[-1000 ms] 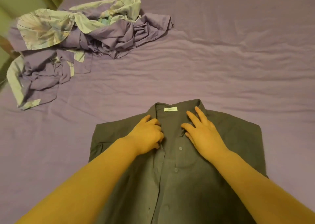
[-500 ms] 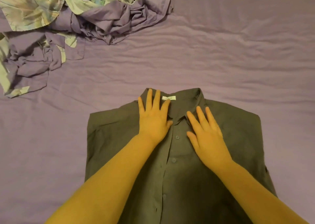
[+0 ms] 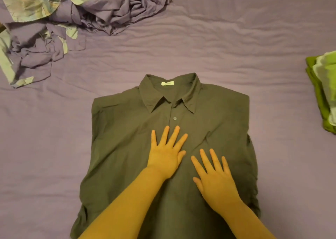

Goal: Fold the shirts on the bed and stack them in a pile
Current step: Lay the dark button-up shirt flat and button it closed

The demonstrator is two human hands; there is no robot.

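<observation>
A dark olive button-up shirt [image 3: 127, 138] lies front-up on the purple bed sheet [image 3: 236, 47], collar away from me, with its sleeves tucked behind so the sides run straight. My left hand [image 3: 166, 153] rests flat on the shirt's chest over the button placket, fingers spread. My right hand [image 3: 214, 177] lies flat beside it, a little nearer to me, fingers also straight and spread. Neither hand holds any cloth. At the right edge a pile of green and pale folded shirts [image 3: 323, 91] is partly cut off.
A crumpled heap of purple and pale leaf-print cloth [image 3: 60, 20] fills the far left corner of the bed. Bare wrinkled sheet surrounds the olive shirt on the left, on the far side and between it and the green pile.
Both hands slid from the collar down toward me along the shirt's front. The left hand went from curled at the collar to flat and spread. The view shifted, bringing the green pile in.
</observation>
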